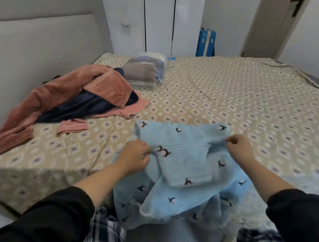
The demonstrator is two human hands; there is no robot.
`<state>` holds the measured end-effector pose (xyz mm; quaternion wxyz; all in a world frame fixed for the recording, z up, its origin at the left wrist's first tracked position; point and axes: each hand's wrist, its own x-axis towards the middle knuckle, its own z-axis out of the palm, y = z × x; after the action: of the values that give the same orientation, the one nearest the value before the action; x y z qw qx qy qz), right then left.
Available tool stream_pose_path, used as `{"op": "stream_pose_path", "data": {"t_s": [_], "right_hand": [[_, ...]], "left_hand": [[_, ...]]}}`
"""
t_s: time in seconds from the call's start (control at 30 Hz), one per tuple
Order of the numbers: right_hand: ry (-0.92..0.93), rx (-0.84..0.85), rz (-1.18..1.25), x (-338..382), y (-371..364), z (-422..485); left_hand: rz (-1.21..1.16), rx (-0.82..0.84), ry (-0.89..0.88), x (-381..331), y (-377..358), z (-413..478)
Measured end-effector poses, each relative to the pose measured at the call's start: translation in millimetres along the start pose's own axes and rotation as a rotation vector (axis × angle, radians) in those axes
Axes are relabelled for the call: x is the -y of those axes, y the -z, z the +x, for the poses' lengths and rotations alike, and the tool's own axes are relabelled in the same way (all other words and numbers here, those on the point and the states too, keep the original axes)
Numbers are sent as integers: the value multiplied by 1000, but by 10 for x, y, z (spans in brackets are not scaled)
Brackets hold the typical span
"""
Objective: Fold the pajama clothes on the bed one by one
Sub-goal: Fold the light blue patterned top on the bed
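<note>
A light blue fleece pajama garment (182, 164) with small dark bird prints lies at the near edge of the bed, partly draped toward me. My left hand (135, 154) grips its left side near a fold. Fabric at the upper right edge is pinched by my right hand (239, 146). A cuffed part is folded over the middle. To the left, a heap of pink pajama clothes (52, 98) and a dark navy piece (79, 106) lies unfolded.
The bed sheet (229, 94) is beige with a diamond pattern. A clear plastic bag of folded fabric (144, 70) sits near the headboard (39, 48). White wardrobe doors and a blue suitcase (206, 42) stand beyond the bed.
</note>
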<state>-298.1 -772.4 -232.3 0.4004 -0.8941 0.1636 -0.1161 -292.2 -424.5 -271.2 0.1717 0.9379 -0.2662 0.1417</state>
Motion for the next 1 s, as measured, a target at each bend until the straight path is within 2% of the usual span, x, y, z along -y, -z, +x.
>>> {"op": "stream_pose_path", "data": {"t_s": [0.07, 0.13, 0.2, 0.3, 0.37, 0.4, 0.47, 0.53, 0.57, 0.63, 0.7, 0.77, 0.93, 1.0], "right_hand": [[-89, -41, 75, -12, -82, -72], [-233, 18, 265, 15, -208, -130], [-406, 158, 411, 88, -340, -188], [-438, 323, 494, 150, -488, -216], [-403, 308, 557, 190, -486, -235], [-384, 267, 561, 191, -458, -264], [-369, 212, 503, 119, -376, -331], [-419, 270, 379, 9, -300, -381], [-461, 298, 323, -36, -252, -388], [-493, 210, 314, -102, -151, -280], [-457, -6, 395, -112, -44, -71], [-433, -119, 470, -73, 32, 132], [-530, -1, 552, 91, -7, 609], [-584, 66, 572, 168, -90, 718]], "left_hand": [[-174, -62, 397, -102, -54, 37], [-515, -49, 797, -176, -84, 148], [-808, -23, 966, -240, -92, 265], [-984, -96, 993, -306, -103, 412], [-1127, -143, 1031, -356, -95, 445], [-1196, -102, 1040, -356, -74, 412], [-1274, 125, 1002, -327, -11, 264], [-1233, 323, 981, -242, 67, 85], [-1206, 318, 1005, -190, 98, 37], [-1159, 156, 1061, -53, 115, 71], [-1107, -30, 1090, 86, 139, 214], [-1075, -125, 1093, 206, 148, 372], [-1160, -158, 1134, 325, 115, 706], [-1221, -186, 1153, 509, -115, 847]]}}
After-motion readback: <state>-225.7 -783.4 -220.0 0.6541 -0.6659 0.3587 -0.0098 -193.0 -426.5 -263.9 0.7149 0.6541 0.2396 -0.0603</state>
